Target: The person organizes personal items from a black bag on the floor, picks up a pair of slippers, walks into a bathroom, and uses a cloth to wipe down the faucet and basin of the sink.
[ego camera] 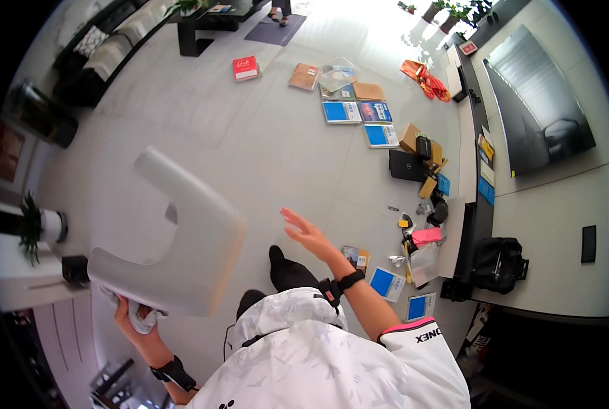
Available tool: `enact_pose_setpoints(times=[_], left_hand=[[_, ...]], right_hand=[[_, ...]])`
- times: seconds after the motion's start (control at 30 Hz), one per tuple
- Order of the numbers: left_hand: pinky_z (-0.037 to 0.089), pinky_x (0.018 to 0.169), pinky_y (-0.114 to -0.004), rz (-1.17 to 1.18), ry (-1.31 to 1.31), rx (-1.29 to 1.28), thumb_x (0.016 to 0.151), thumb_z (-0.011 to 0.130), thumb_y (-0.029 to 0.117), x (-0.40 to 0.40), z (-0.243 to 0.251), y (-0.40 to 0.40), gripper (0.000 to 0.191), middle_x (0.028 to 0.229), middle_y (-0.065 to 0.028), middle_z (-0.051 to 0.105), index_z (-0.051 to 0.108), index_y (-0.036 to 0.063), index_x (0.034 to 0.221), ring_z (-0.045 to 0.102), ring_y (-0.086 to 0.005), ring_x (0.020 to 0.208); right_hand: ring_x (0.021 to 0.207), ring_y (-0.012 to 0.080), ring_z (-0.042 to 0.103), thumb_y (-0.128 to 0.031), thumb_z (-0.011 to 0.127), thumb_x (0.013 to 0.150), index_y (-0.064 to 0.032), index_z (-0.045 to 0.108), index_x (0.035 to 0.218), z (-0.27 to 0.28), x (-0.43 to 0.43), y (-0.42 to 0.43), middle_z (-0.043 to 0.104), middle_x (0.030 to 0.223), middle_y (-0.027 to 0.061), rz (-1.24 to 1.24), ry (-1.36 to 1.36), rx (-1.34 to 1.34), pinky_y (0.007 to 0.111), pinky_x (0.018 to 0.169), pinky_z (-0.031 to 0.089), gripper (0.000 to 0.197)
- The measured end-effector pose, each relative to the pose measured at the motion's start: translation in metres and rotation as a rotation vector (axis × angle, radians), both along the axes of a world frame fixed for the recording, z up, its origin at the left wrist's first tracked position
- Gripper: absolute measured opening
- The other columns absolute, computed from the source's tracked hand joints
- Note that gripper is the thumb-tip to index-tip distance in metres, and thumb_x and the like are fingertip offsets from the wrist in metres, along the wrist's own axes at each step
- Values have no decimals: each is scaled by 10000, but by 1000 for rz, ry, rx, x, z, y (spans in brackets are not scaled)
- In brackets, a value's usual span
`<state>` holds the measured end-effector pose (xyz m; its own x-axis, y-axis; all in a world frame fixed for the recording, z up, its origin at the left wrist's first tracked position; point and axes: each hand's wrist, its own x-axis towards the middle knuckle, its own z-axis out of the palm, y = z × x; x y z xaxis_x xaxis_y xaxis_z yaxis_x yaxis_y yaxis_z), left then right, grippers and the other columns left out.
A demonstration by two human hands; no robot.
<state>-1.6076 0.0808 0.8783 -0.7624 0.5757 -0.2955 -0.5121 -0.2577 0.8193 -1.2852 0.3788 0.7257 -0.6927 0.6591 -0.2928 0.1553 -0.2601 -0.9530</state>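
Note:
A pale grey molded plastic piece (197, 245), which looks like a stool with an arched cut-out between its legs, is tilted on the left in front of me. At its lower edge my left hand (130, 313) grips it, with a crumpled grey-white cloth (146, 323) bunched in the fingers. Part of that hand is hidden by the cloth and the plastic. To the right of the piece, apart from it, my right hand (307, 236) is held out with its fingers spread and nothing in them. Both wrists wear black straps.
Books (341, 112) lie on the tiled floor ahead, with more (387, 283) near my right arm. A black laptop (406, 165), boxes and a pink item (426, 236) sit beside the TV cabinet (469, 168). A potted plant (30, 227) is left. A person's feet (279, 19) show on a mat.

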Motion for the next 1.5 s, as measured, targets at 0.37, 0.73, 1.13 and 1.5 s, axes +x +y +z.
enact_pose_setpoints(times=[0.37, 0.73, 1.13, 1.5], left_hand=[[380, 425, -233, -280, -135, -169, 825, 597, 146, -88, -5, 293, 322, 819, -45, 609, 570, 62, 1135, 554, -114, 585], [546, 544, -298, -709, -61, -169, 857, 660, 112, -223, -21, 544, 378, 915, -72, 655, 532, 26, 1202, 661, -179, 683], [481, 549, -280, -559, -149, -24, 784, 606, 90, -289, -13, 717, 311, 804, -22, 490, 468, 79, 1063, 536, -145, 567], [413, 456, -218, -226, 69, -713, 952, 600, 259, -226, -48, 906, 421, 983, -107, 646, 510, 32, 1296, 514, -70, 549]], right_hand=[[1353, 178, 376, -377, 451, 1030, -85, 446, 1432, 27, -83, 197, 458, 1427, 38, -79, 337, -89, 335, 1106, 297, 497], [1281, 173, 459, -286, 439, 1029, -2, 396, 1435, -17, -194, 355, 500, 1389, 82, -281, 122, -339, 312, 1044, 391, 497], [840, 75, 512, -416, 538, 985, 16, 565, 1115, 69, -265, 597, 555, 928, 7, -187, 544, -193, 233, 727, 435, 452], [731, 80, 557, -334, 544, 1000, 15, 646, 922, -67, -250, 777, 633, 836, 14, -450, 406, -536, 231, 656, 448, 371]])
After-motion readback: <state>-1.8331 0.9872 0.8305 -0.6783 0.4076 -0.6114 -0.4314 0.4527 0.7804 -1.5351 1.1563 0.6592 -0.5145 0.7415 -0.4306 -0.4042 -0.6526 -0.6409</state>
